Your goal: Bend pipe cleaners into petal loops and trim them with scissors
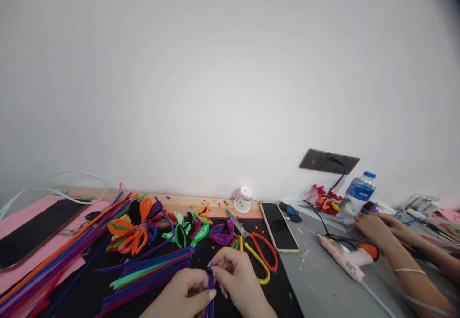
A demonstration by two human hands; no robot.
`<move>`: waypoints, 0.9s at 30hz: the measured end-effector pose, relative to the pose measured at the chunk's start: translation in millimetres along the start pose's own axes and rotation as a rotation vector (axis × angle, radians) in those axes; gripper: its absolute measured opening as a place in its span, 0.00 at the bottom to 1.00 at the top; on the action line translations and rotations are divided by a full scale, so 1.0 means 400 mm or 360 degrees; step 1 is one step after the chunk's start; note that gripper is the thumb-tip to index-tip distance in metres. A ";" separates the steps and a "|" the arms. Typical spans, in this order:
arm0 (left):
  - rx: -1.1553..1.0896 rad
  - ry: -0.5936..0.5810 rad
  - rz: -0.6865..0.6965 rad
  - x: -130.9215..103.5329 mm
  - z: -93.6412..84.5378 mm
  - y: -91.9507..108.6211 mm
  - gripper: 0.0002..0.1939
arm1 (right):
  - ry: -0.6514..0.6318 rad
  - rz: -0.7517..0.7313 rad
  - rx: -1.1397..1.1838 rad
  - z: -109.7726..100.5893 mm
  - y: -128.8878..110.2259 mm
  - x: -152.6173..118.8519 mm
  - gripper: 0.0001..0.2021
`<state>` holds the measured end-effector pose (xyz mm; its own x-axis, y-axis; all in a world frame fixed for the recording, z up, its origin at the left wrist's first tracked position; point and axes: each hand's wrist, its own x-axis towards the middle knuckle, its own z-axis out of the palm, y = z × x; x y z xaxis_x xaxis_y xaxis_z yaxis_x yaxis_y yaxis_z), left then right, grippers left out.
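Note:
My left hand (pixel 190 291) is closed on purple pipe cleaners (pixel 211 295) at the bottom centre, its thumb lying along the stems. My right hand (pixel 233 275) pinches their upper end, where a small dark piece shows. Left of my hands lies a bundle of cut pipe cleaners (pixel 151 270) in blue, green and purple. Beyond them sit looped pipe-cleaner shapes: an orange flower (pixel 142 227), a green one (pixel 183 229) and a purple one (pixel 223 234). Scissors (pixel 244 234) with red and yellow handles rest just past my right hand.
A phone (pixel 282 231) and an upturned paper cup (pixel 243 200) stand near the wall. To the right are a glue gun (pixel 348 258), a water bottle (pixel 361 191) and another person's arms (pixel 402 255). Long pipe cleaners (pixel 68 246) and a dark tablet (pixel 39 231) lie left.

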<state>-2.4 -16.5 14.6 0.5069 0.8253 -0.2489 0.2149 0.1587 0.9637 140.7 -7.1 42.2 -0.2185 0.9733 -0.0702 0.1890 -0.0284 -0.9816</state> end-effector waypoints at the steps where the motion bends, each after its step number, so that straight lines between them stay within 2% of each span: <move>1: 0.0000 -0.0009 0.0004 -0.002 0.000 0.003 0.18 | 0.0004 -0.0001 -0.0013 -0.001 -0.001 -0.001 0.03; 12: -0.0036 0.0060 -0.0104 -0.012 0.013 0.016 0.19 | 0.0016 -0.0086 -0.0166 -0.003 -0.011 -0.003 0.04; 20: -0.0672 -0.0198 -0.0178 0.016 0.022 -0.031 0.25 | 0.0014 -0.0080 0.0019 0.010 -0.004 -0.003 0.04; 23: -0.0814 -0.0150 -0.0242 0.021 0.033 -0.047 0.25 | 0.0044 -0.0136 -0.0105 0.007 -0.004 -0.003 0.03; 27: -0.0828 -0.0080 -0.0243 0.021 0.036 -0.055 0.25 | -0.0010 -0.0220 -0.0294 -0.004 -0.003 -0.005 0.03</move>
<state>9.1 -21.0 -10.0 0.5443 0.7469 -0.3820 -0.1459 0.5327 0.8336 142.5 -8.4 43.9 -0.2604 0.9636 0.0610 0.3290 0.1480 -0.9327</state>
